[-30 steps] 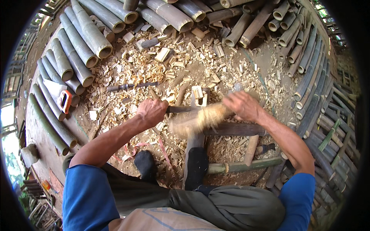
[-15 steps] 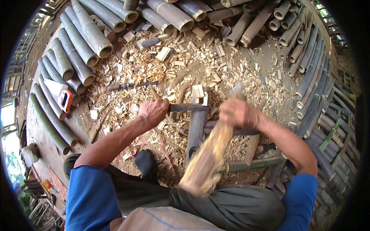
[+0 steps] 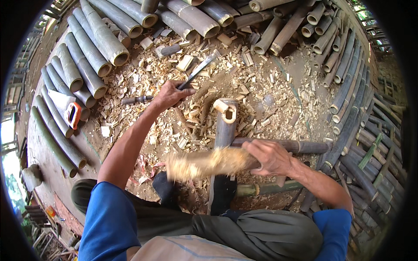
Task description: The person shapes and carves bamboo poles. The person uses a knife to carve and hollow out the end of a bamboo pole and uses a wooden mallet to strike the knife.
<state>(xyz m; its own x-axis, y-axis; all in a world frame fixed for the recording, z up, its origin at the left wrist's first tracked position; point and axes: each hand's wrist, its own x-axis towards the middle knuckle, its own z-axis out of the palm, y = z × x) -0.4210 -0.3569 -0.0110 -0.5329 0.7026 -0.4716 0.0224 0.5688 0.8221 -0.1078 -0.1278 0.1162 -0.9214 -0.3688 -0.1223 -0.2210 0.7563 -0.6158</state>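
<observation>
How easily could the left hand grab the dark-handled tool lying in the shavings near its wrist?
Probably not straight away: the left hand is holding a blade. The dark-handled tool lies close by, though, its handle uncovered; the arm seems to hide the rest.

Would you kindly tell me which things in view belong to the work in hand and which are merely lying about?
Likely in the work:
left hand, holding a long blade;
right hand, holding a frayed, blurred club;
bamboo piece with a hole near its end.

Apparently lying about:
orange-handled saw;
dark tool among shavings;
bamboo poles, upper left.
</observation>
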